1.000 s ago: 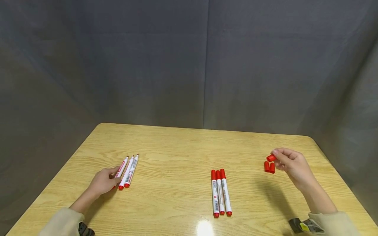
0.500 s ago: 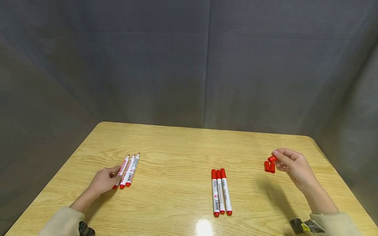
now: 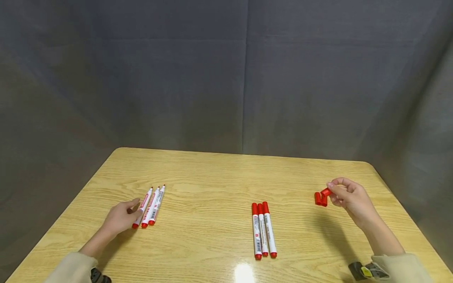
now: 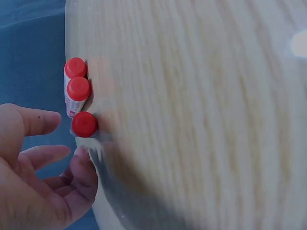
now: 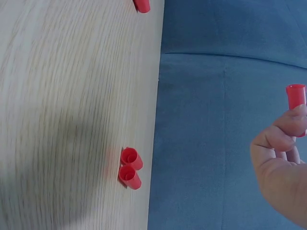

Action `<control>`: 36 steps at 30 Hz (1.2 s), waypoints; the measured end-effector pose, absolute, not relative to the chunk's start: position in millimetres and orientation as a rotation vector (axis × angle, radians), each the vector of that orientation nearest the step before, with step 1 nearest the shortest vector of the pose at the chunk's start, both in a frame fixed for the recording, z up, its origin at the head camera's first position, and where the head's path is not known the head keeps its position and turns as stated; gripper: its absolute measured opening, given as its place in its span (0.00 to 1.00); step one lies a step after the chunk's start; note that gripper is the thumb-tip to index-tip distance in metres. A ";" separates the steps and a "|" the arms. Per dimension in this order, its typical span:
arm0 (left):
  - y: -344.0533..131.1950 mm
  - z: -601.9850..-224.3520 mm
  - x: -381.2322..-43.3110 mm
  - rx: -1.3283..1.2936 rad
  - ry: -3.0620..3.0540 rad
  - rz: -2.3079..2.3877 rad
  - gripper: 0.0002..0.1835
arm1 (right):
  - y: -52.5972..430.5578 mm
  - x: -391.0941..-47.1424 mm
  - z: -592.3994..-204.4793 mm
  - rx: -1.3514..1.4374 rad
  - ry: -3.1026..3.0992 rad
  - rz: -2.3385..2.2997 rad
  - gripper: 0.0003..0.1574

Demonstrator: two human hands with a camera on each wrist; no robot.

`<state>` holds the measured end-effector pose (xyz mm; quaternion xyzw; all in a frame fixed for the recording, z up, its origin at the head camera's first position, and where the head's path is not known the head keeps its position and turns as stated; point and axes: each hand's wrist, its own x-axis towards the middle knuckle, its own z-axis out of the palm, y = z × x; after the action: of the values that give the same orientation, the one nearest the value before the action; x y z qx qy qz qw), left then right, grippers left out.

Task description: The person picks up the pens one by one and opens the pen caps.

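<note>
My left hand [image 3: 120, 217] is beside the leftmost of three uncapped white markers [image 3: 143, 206], which lie side by side with red tips pointing away. In the left wrist view, the thumb and fingers are spread around that marker's red end [image 4: 84, 124], with gaps showing. At the right, my right hand [image 3: 352, 198] pinches a red marker cap [image 3: 325, 192] between thumb and fingertips. The held cap is raised above the table, as the right wrist view shows, its hollow end facing up there. Two loose red caps [image 5: 130, 176] lie together on the table below it.
Three capped red-and-white markers [image 3: 263, 232] lie side by side near the middle front of the wooden table [image 3: 198, 184]. A dark grey curtain [image 3: 177, 90] hangs behind the table and along both sides.
My left hand's fingers have loosened and drawn back slightly from the leftmost marker, whose red end now shows. My right hand keeps the cap, which has dropped slightly and overlaps the loose caps.
</note>
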<state>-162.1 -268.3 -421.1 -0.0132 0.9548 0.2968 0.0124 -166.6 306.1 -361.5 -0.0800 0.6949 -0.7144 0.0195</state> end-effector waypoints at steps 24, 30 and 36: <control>-229.2 -377.8 -155.4 0.222 3.032 1.154 0.25 | 337.0 -174.5 -365.0 -0.189 2.429 -1.974 0.08; -212.7 -370.4 -151.2 0.324 3.005 1.255 0.23 | 342.9 -179.4 -367.3 -0.215 2.532 -1.858 0.08; -196.1 -365.4 -146.5 0.456 2.957 1.360 0.22 | 348.5 -185.9 -374.5 -0.202 2.624 -1.698 0.06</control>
<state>-146.5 -196.1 -365.4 0.1383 0.8974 0.4128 -0.0724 -185.9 348.5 -374.5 -0.0646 0.8378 -0.5421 0.0046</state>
